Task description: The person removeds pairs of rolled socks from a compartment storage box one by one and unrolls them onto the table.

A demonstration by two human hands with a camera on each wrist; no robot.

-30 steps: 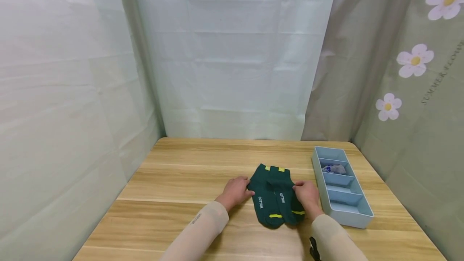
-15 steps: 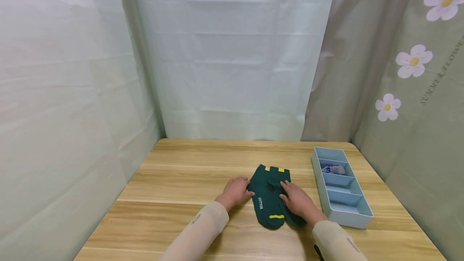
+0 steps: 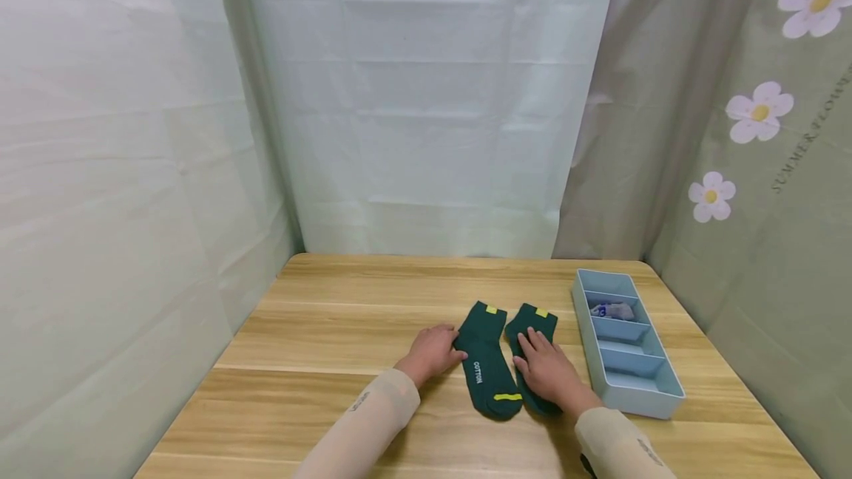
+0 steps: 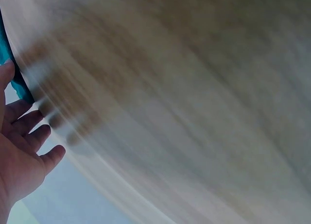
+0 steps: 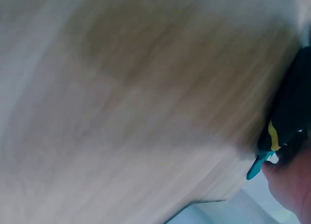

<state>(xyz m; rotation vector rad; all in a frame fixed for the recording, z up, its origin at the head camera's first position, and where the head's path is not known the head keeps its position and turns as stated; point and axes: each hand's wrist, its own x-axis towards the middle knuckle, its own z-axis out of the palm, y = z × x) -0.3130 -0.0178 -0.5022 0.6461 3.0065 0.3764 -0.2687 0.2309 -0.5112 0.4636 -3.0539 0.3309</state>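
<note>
Two dark green socks with yellow marks lie side by side on the wooden table (image 3: pixel 346 331). The left sock (image 3: pixel 489 368) shows the word COTTON. My left hand (image 3: pixel 434 350) rests against its left edge with relaxed fingers; the left wrist view shows the left hand (image 4: pixel 22 151) beside a sliver of sock (image 4: pixel 14 80). My right hand (image 3: pixel 542 366) lies flat on the right sock (image 3: pixel 532 320) and hides its lower half. In the blurred right wrist view the right sock (image 5: pixel 291 112) sits just above that hand (image 5: pixel 291 187).
A light blue divided tray (image 3: pixel 648 405) stands to the right of the socks, with a small pale bundle (image 3: pixel 614 310) in its second compartment. Curtains close in the table at the back and on both sides.
My right hand moved from the pair's right edge onto the right sock and slid it to the right, so the overlapping socks now lie apart. The left hand stayed put.
</note>
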